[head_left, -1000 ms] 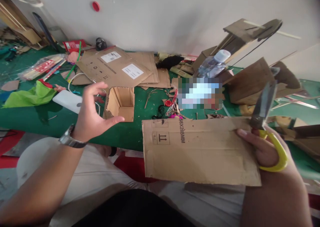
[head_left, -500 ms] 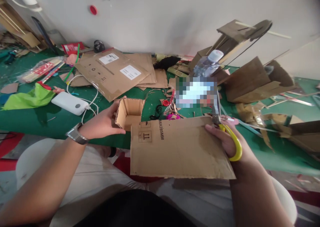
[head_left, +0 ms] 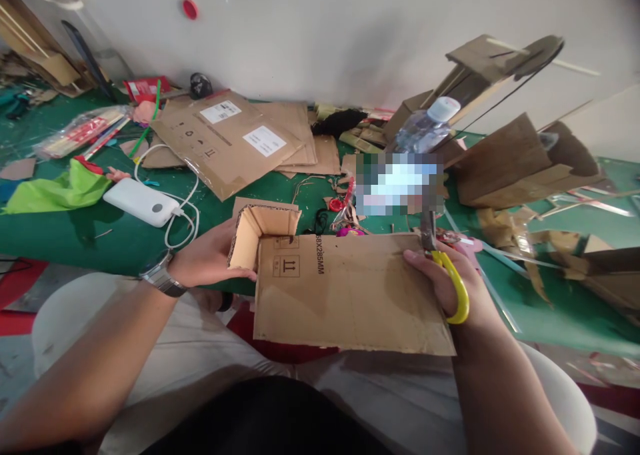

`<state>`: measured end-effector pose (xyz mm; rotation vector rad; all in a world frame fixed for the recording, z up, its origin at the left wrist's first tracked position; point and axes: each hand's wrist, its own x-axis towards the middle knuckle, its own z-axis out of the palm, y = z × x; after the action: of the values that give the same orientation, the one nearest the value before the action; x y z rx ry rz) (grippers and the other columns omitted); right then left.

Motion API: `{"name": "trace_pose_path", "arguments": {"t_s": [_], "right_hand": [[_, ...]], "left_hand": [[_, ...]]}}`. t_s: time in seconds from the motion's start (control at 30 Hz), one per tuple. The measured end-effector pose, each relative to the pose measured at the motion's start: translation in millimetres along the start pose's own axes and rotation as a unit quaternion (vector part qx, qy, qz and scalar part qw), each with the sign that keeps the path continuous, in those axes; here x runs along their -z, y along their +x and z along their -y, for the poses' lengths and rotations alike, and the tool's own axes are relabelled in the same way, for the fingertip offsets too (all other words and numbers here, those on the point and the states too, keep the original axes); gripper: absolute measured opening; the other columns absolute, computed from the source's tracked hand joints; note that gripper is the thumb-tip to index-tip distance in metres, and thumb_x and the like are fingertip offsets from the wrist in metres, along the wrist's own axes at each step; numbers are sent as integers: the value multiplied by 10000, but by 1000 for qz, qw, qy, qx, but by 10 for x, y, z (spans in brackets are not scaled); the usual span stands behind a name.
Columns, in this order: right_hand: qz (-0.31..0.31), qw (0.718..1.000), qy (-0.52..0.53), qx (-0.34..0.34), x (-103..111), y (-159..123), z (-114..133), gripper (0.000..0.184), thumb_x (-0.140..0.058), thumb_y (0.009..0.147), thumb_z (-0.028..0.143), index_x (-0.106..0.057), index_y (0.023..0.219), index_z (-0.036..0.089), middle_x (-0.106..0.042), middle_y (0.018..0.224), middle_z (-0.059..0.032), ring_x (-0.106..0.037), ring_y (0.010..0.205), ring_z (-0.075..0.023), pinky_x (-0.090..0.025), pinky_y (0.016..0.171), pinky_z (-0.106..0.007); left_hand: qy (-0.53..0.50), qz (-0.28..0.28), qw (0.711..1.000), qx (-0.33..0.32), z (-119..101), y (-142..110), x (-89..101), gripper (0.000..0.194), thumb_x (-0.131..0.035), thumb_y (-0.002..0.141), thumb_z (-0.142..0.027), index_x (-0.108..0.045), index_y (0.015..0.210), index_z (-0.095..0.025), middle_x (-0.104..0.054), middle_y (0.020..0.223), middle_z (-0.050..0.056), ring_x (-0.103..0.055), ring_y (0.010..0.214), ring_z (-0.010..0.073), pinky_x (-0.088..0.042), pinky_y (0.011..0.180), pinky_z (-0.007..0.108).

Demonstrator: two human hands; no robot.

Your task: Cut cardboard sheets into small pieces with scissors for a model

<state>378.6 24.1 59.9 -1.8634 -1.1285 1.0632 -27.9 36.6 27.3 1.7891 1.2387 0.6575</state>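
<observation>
Pale grey wall point(head_left: 300, 55) at the far side w/ 1 red disc point(head_left: 190, 9) on it, green table point(head_left: 65, 238) in front, lots of cardboard & scraps. Left hand point(head_left: 213, 251) is gripping 1 small box point(head_left: 244, 236), squarish, open on the near/top side, raw corrugated edges, thumb at the near side, other fingers mostly hidden behind. Right hand point(head_left: 445, 281) is closed on 1 flat brown cardboard sheet point(head_left: 345, 301), thumb on top at its far right corner, plus 1 pair of scissors point(head_left: 459, 291), yellow plastic handle, metal blades pointing far; can't tell if the blades are shut. Sheet's smooth w/ printed arrows and "285MM". Box overlaps its far left corner in view, can't tell if they're touching. Vs 1 sec ago: left hand was spread & off the box, now it's wrapped round it, box is nearer/further right, sheet + scissors came left. Rest, approx: 1 clear plastic bottle point(head_left: 425, 128) far right, 1 glossy white power bank point(head_left: 137, 201) left, 2 white labels on the flat carton point(head_left: 225, 161) beyond the box.
</observation>
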Motion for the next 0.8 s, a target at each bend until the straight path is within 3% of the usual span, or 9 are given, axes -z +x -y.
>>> {"name": "trace_pose_path", "arguments": {"t_s": [0.2,0.33,0.57,0.73,0.8], "right_hand": [[-4,1000,3,-15,-15,-29,41,370,-962,584,507,-735,731,255,-713,702,-25,-654,640,-231,-513,527,-320],[-15,1000,-7,-16,-41,-61,72,388,-945,587,538,-726,727,249,-701,694,-22,-641,637,-224,-508,534,-315],[-34,999,-5,5,-46,-107,71,382,-910,595,534,-689,692,239,-662,652,-8,-624,584,-204,-479,503,-301],[-35,999,1,-28,-67,-117,93,433,-934,535,541,-701,728,231,-655,654,-4,-609,581,-194,-467,504,-298],[-38,999,3,-33,-81,-122,116,430,-927,529,538,-704,731,232,-665,660,-9,-619,586,-200,-472,504,-301]], "left_hand": [[1,9,1000,-1,4,34,11,785,-1014,657,-525,-733,1347,-277,-761,1413,96,-628,1444,424,-421,1308,575],[23,36,999,0,18,39,45,776,-962,728,-552,-706,1393,-245,-745,1473,110,-642,1430,419,-448,1281,575],[87,66,993,-35,-49,42,137,761,-847,835,-666,-664,1388,-178,-776,1406,136,-698,1360,364,-528,1210,531],[152,77,985,-32,-94,50,153,524,-844,865,-534,-683,1240,-206,-828,1225,105,-676,1397,381,-552,1172,529],[166,81,982,-32,-99,49,154,528,-848,861,-483,-668,1270,-202,-832,1206,105,-673,1403,389,-555,1167,534]]}}
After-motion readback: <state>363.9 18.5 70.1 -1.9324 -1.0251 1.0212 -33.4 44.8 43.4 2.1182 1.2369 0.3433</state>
